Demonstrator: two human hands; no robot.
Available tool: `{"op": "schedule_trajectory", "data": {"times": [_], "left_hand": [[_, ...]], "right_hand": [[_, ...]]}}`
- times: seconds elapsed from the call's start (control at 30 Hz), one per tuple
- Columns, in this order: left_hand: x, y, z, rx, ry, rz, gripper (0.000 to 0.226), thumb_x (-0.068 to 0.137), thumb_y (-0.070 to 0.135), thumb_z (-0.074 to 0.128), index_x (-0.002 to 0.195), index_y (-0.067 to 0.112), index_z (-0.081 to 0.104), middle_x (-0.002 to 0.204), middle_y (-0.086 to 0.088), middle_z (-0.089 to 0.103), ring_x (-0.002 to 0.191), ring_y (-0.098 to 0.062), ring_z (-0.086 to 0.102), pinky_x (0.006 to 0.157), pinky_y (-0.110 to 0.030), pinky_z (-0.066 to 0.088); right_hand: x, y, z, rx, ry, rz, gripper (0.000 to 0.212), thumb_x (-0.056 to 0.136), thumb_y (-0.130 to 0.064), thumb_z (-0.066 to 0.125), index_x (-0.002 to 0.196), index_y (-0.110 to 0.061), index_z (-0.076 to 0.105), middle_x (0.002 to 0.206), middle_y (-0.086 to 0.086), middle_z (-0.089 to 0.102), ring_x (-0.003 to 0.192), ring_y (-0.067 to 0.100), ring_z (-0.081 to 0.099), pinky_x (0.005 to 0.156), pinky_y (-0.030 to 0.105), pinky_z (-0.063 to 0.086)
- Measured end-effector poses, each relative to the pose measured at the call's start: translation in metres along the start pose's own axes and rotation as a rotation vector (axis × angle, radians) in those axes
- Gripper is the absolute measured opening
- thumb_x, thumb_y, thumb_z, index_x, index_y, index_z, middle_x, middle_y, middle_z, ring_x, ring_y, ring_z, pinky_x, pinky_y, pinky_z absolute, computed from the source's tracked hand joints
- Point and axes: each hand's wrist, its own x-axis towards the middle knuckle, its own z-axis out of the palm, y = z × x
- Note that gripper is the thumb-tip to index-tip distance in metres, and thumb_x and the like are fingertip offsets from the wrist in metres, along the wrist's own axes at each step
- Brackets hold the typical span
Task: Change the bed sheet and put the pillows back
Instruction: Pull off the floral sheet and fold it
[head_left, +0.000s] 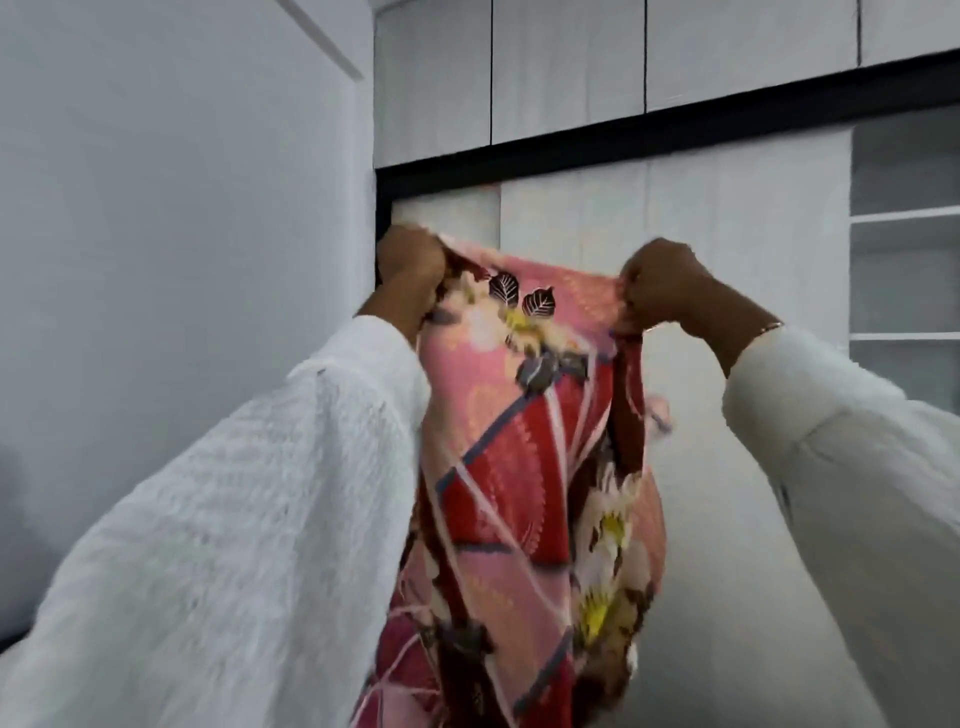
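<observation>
I see both arms raised in front of the head camera, each in a white textured sleeve (234, 519), holding a patterned bed sheet (519, 467) up at about face height. The left hand (410, 267) is curled into a fist around the sheet's upper left edge, with fabric bunched inside the fingers. The right hand (662, 283) grips the upper right edge the same way, fingers folded over a gathered fold, and a thin bangle (769, 327) sits on that wrist just above the cuff. Between the two hands the top edge of the sheet stretches almost level, and the rest hangs down in loose folds out of the bottom of the view. The fabric is pink and red with white bands, dark leaf shapes and pale flowers with yellow centres. Behind the sheet stands a white wardrobe (727, 234) with a black band across it and upper cabinet doors (566, 67) above that band. Open white shelves (904, 270) show at the right edge, and a plain white wall (156, 182) fills the left side.
</observation>
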Motion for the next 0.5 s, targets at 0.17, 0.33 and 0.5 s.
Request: {"op": "schedule_trajectory", "data": {"times": [0.17, 0.33, 0.5], "left_hand": [[0.007, 0.000, 0.002, -0.085, 0.072, 0.024, 0.026, 0.092, 0.017, 0.042, 0.094, 0.007, 0.066, 0.101, -0.012, 0.068, 0.090, -0.029, 0.067, 0.083, -0.042, 0.054], [-0.013, -0.009, -0.004, -0.009, 0.062, 0.062, 0.024, 0.094, 0.009, 0.042, 0.091, 0.007, 0.066, 0.103, -0.013, 0.068, 0.090, -0.027, 0.066, 0.077, -0.033, 0.053], [-0.009, -0.019, -0.006, 0.047, -0.056, 0.059, 0.030, 0.096, 0.012, 0.041, 0.070, 0.014, 0.057, 0.076, -0.004, 0.059, 0.072, -0.020, 0.063, 0.064, -0.029, 0.048]], "right_hand": [[-0.004, 0.000, 0.000, 0.148, 0.442, -0.014, 0.018, 0.083, 0.003, 0.052, 0.095, 0.004, 0.066, 0.098, 0.020, 0.066, 0.091, 0.031, 0.064, 0.076, 0.030, 0.050], [-0.009, 0.007, 0.012, 0.029, 0.326, -0.088, 0.021, 0.082, 0.003, 0.052, 0.097, 0.004, 0.067, 0.102, 0.019, 0.065, 0.095, 0.033, 0.061, 0.073, 0.028, 0.044], [-0.010, 0.002, 0.012, -0.127, 0.230, 0.014, 0.026, 0.086, 0.001, 0.045, 0.105, 0.000, 0.063, 0.111, 0.023, 0.060, 0.102, 0.037, 0.059, 0.079, 0.033, 0.046]]}}
